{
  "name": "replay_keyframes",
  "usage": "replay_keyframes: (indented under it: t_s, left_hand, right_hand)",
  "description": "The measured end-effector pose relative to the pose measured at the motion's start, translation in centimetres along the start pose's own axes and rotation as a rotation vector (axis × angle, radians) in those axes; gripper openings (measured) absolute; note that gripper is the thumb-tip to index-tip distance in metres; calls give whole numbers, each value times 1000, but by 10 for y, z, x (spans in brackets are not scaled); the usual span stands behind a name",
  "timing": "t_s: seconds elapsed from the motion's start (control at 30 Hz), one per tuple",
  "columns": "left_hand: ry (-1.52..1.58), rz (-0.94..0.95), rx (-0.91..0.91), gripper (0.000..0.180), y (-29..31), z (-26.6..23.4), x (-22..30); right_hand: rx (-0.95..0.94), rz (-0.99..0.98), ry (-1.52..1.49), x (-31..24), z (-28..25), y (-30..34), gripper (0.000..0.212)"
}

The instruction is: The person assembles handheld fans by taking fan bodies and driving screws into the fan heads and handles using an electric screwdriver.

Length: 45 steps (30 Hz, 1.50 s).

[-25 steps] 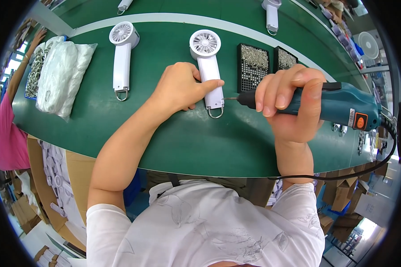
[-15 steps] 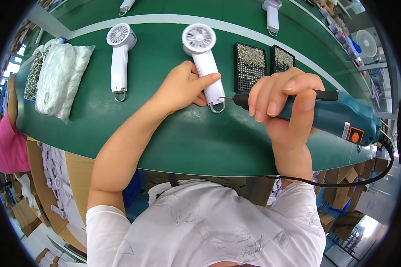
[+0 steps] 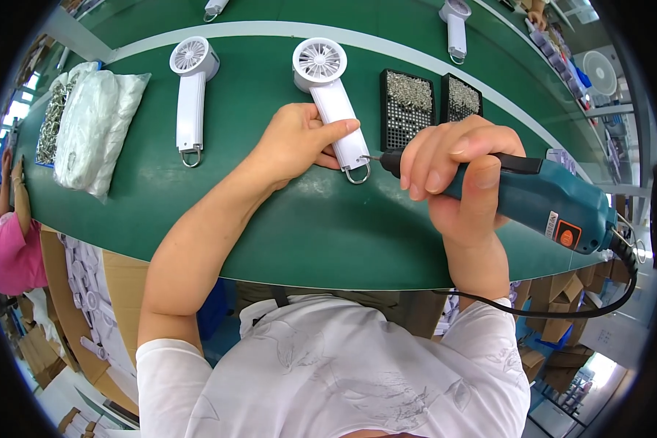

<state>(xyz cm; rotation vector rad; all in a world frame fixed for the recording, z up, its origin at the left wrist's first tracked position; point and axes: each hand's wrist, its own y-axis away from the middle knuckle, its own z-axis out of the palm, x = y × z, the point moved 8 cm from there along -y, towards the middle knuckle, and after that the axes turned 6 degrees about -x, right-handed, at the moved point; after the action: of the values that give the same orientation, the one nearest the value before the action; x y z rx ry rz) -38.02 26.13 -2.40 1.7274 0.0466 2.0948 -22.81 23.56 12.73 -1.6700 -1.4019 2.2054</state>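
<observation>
As you look far left from the white handheld fan [image 3: 333,102] at your green counter [image 3: 328,241], you find a co-worker's pink shirt [image 3: 13,255]. Next, left of the fan and lower than the counter, an open carton [image 3: 124,292] holds many white parts [image 3: 89,292]. On the counter, well left of the fan, a clear plastic bag [image 3: 98,135] lies against metal rings [image 3: 50,131]. Closer on that side is the other fan [image 3: 190,109], its head pointing away from you.

Your left hand [image 3: 292,142] pinches the handheld fan by its handle, thumb across the top, fingers at the side and beneath. That fan is in front of you, slanted, its metal loop [image 3: 358,175] toward you; you cannot tell whether it rests on the counter.

Just right of the fan stand two black trays, the nearer [image 3: 401,139] and the farther [image 3: 452,115], both with small screws. Your right hand [image 3: 467,168] is wrapped around a teal electric screwdriver [image 3: 536,193], its bit aimed at the fan's loop end; contact is too small to tell. Rightmost, its black cord [image 3: 598,312] curves back toward your arm.
</observation>
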Motion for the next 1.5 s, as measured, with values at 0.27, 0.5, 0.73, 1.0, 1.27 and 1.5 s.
replay_keyframes:
  t_s: [0.27,0.5,0.73,1.0,1.27,1.5]
  left_hand:
    - [-26,-21,-3,41,2,1,2]
    - [-45,-27,4,41,2,0,3]
    - [-27,4,31,38,1,0,0]
    - [-55,-10,63,37,1,1,0]
    - [-83,12,87,34,0,0,0]
    - [-44,45,91,31,-3,3,1]
  right_hand:
    - [25,48,41,4,4,2,26]
    - [-98,9,-89,15,1,5,12]
    - [-82,46,24,15,12,7,12]
    - [-164,13,5,23,8,12,15]
    - [-107,109,114,30,12,10,22]
    - [-109,121,74,29,9,10,14]
